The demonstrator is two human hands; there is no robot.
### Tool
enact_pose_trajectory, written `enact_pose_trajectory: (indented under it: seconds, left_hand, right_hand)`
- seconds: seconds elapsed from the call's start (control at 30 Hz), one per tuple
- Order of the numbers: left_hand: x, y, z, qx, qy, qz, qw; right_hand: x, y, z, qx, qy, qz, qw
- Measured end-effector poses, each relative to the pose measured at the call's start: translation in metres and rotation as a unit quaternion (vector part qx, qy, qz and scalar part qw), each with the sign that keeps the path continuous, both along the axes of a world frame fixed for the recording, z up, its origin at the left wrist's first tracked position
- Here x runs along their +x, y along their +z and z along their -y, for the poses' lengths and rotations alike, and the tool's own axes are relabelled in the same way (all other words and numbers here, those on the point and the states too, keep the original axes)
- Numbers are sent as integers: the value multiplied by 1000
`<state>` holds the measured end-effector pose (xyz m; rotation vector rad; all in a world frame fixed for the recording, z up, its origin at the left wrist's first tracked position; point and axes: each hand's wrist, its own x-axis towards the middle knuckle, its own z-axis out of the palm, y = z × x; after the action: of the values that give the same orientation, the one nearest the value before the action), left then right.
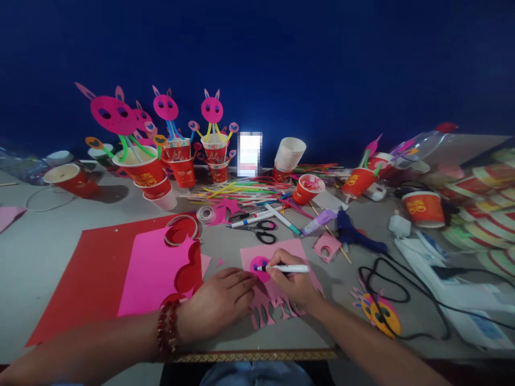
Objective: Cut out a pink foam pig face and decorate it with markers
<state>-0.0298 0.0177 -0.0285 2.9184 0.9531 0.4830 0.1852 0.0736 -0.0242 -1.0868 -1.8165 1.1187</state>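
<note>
Head camera view: the right hand (295, 287) grasps a white marker (292, 268) between thumb and fingers, its dark tip end on a magenta disc (262, 277) with purple eye shapes. The left hand (221, 300) lies palm down with fingers extended and together, clasping nothing, their tips at the disc's lower left edge. The disc lies on a pale pink sheet (287, 247) whose near edge is cut into strips. Left of it, a magenta sheet (147, 268) with rounded cut-outs overlaps a red sheet (88, 273). Beyond the pink sheet are black scissors (263, 232); to the right lies a blue glue gun (356, 233). Farther back, pink animal faces (212, 109) stand above red paper cups (217, 155), before a dark blue wall (341, 64).
</note>
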Motion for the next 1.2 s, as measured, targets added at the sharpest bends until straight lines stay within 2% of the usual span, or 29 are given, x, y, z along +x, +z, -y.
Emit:
enact_pose_trajectory:
  seconds: [0.73,1.2]
  left_hand:
    - [0,3,0,-11,1,4,1000]
    - [0,1,-1,-9,1,9,1000]
  right_hand:
    - [1,-4,0,15,-19,-20,1000]
    - [1,-2,1,-10,-38,-38,998]
